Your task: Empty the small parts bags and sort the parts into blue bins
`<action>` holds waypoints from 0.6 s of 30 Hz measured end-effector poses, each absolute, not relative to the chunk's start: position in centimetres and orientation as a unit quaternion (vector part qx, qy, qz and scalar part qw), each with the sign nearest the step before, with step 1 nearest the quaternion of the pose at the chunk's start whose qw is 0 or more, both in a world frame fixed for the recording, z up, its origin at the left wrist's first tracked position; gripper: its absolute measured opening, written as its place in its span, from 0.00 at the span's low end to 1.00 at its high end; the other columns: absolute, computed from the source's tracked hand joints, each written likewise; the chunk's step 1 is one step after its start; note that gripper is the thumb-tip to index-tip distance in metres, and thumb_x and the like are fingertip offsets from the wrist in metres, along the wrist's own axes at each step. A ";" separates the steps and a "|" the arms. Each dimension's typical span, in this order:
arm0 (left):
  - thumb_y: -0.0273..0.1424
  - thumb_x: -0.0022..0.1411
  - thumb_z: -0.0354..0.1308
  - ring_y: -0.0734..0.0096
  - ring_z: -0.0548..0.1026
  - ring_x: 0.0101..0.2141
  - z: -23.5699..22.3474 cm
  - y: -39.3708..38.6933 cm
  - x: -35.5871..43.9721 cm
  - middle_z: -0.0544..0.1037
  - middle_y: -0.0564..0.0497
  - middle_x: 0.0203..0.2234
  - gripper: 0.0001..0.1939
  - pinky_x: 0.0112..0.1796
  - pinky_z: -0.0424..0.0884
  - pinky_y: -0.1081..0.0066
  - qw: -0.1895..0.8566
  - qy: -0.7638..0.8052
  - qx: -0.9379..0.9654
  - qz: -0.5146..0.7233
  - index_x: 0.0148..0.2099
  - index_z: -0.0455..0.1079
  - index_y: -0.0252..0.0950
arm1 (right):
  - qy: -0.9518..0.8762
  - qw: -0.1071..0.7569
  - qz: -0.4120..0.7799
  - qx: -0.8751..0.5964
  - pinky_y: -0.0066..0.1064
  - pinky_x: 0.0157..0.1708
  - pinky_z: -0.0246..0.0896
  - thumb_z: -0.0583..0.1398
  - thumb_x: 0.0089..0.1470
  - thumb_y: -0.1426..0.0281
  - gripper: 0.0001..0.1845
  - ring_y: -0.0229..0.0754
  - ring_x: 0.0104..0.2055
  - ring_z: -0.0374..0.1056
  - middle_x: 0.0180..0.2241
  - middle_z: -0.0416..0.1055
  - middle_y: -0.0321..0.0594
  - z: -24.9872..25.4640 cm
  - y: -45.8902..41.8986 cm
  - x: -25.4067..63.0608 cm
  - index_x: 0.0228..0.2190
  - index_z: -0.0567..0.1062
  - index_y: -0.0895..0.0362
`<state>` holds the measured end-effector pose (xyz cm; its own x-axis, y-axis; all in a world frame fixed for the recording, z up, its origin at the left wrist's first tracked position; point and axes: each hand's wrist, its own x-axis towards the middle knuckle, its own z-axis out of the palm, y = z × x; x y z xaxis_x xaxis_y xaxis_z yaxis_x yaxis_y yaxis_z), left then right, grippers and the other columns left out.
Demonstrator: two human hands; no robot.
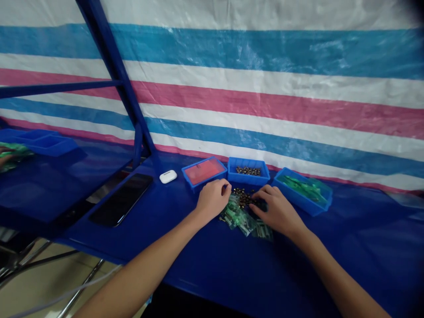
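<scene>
A pile of small brass-coloured metal pieces [243, 197] lies on the blue table, with small clear bags of green and metal parts [243, 221] just in front of it. At the pile's left edge my left hand [212, 201] is closed, its fingers curled together. What it holds, if anything, is hidden. My right hand [278, 210] reaches in from the right, thumb and forefinger apart at the pieces. Behind the pile stands a blue bin of similar metal pieces [248, 177]. To its right is a blue bin [321, 211] of green bags.
A blue bin with a red flat item [203, 172] stands behind my left hand. Farther left are a white earbud case [168, 176] and a black phone [122, 200]. A blue metal frame [115, 70] rises there. Another person's hand [5, 159] shows at the far left.
</scene>
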<state>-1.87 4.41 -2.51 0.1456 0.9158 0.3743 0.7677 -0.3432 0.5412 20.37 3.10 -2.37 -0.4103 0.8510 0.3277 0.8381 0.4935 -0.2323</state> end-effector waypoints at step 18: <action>0.32 0.67 0.50 0.69 0.71 0.31 -2.6 4.1 -1.3 0.75 0.52 0.27 0.11 0.34 0.62 0.69 0.091 0.523 0.786 0.317 0.36 0.73 0.38 | -0.850 0.184 0.005 -0.493 0.40 0.42 0.59 0.62 0.54 0.63 0.08 0.48 0.40 0.62 0.36 0.70 0.42 -2.1 2.4 20.2 0.33 0.74 0.55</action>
<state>-1.26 4.13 -2.61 0.2510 0.8803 0.4025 0.7645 -0.4354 0.4753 20.17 2.44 -2.10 -0.4465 0.8400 0.3082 0.8361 0.5144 -0.1905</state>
